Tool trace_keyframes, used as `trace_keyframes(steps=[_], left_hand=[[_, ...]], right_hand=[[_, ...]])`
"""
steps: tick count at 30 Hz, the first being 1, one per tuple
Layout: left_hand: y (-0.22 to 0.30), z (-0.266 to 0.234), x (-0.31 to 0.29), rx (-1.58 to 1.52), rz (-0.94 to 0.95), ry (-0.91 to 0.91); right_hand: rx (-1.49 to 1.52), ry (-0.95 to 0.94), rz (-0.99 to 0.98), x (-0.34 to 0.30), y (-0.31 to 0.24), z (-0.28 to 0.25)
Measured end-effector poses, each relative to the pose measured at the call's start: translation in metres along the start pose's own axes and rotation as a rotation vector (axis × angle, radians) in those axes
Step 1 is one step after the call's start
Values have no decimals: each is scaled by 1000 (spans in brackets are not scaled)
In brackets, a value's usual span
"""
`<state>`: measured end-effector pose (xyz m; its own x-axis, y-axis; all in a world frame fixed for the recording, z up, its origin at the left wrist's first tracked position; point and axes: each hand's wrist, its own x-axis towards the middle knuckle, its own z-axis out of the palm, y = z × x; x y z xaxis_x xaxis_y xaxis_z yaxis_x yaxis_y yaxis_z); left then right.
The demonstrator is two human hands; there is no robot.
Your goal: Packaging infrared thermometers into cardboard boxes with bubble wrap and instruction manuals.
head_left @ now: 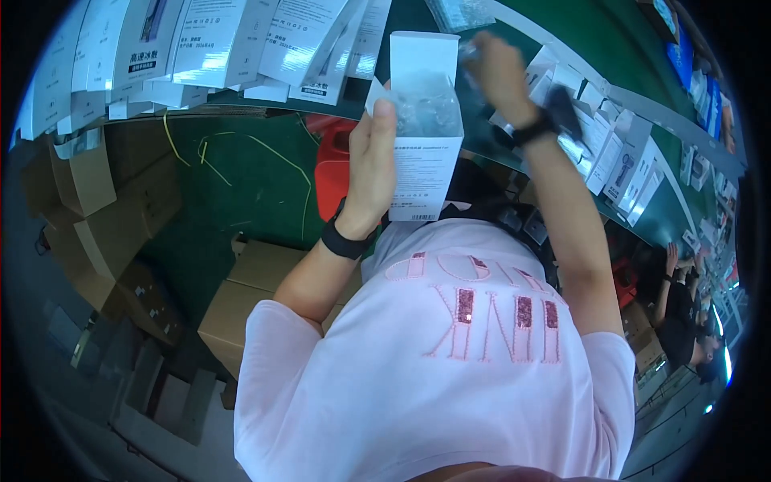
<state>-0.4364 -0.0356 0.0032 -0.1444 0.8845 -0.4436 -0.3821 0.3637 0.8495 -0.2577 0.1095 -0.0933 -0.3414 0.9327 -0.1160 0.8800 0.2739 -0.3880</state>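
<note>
My left hand is closed around the left side of a white carton, holding it upright in front of my chest. The carton's top is open, its tall back flap raised and a side flap sticking out at the left. Inside shows clear, crinkled plastic wrapping; what it wraps cannot be made out. My right hand is raised to the right of the open top, apart from the carton. Motion smears its fingers, so whether they hold anything is unclear. Beyond them lies a clear plastic packet on the bench.
White printed cartons stand in a row along the far left of the bench. More white boxes lie at the right. Brown cardboard boxes and a red stool-like object are below on the left. Another person is at the far right.
</note>
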Motion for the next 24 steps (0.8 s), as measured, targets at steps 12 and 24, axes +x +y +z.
trace_keyframes(steps=[12,24], left_hand=[[11,72,6,-87,15,-398],[15,111,-8,-281,-232,-598]], right_hand=[[96,-9,-132,-71,-97,-216],[70,-1258,-52,-34,-74,-263]])
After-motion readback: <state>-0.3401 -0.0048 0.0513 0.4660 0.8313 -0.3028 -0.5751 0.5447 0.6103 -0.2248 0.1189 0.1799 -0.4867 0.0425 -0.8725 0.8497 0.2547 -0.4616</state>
